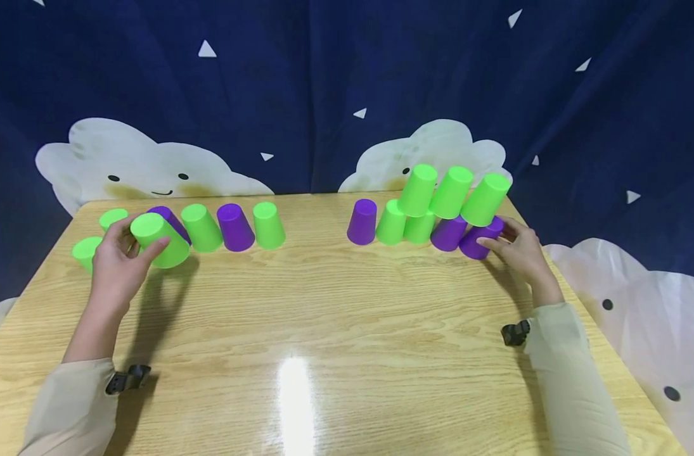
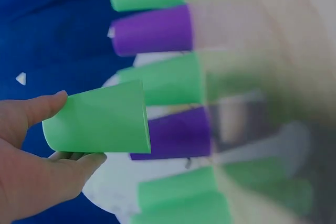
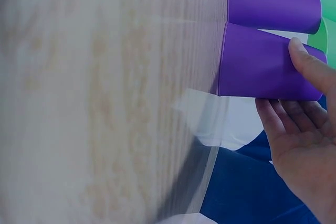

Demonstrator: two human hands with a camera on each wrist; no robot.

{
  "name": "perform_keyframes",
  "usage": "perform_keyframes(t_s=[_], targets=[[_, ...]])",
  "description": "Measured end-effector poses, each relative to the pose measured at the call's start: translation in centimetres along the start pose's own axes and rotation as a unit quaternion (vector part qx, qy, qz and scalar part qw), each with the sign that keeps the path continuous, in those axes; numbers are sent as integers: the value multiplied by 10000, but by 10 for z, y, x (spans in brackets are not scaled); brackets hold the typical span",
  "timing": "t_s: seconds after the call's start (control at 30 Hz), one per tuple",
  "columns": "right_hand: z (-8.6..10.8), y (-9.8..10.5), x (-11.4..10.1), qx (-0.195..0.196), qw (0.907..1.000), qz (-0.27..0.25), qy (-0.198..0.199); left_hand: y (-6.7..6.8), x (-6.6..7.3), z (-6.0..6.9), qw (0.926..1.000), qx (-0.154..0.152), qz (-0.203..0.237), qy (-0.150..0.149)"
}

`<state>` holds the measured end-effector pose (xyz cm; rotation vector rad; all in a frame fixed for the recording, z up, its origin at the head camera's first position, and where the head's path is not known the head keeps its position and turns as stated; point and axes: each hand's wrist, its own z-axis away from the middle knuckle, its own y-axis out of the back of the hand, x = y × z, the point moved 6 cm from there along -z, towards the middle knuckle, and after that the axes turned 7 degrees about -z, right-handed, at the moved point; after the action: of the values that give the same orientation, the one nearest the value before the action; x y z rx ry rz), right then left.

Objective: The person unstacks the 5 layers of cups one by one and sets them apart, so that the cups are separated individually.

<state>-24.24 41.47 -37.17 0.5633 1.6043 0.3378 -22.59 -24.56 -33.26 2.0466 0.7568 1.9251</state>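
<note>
My left hand (image 1: 118, 261) grips an upside-down green cup (image 1: 163, 244) between thumb and fingers, lifted off the table. Just behind it stands a purple cup (image 2: 181, 136), partly covered in the head view. To its right a green cup (image 1: 201, 229), another purple cup (image 1: 236, 228) and another green cup (image 1: 269, 227) stand inverted in a row. My right hand (image 1: 522, 252) holds the purple cup (image 3: 268, 64) at the right end of the other row, thumb in front, its rim on the table. Three green cups (image 1: 452, 193) sit across that row's right part.
Two more green cups (image 1: 85, 252) stand by my left hand, partly hidden. The right row's left end is a purple cup (image 1: 362, 223), beside a green cup (image 1: 390, 225). Behind the wooden table (image 1: 335, 304) hangs a dark blue curtain (image 1: 301, 82) with clouds.
</note>
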Motion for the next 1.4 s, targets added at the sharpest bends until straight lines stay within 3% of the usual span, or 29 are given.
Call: perform_keyframes(t_s=[0.3, 0.7, 1.0, 1.2, 1.4], targets=[[1, -1, -1, 3, 10000, -20, 6, 1, -36, -4, 9982, -349, -454, 161], [-1, -1, 0, -43, 10000, -11, -4, 4, -47, -7, 9955, -484, -776, 234], [-1, -1, 0, -52, 10000, -21, -8, 7, -48, -6, 9943, -540, -856, 341], [0, 0, 0, -18, 10000, -10, -6, 10, -38, -5, 9966, -353, -745, 81], [-1, 1, 2, -34, 10000, -6, -22, 12, -19, -4, 9961, -33, -855, -234]])
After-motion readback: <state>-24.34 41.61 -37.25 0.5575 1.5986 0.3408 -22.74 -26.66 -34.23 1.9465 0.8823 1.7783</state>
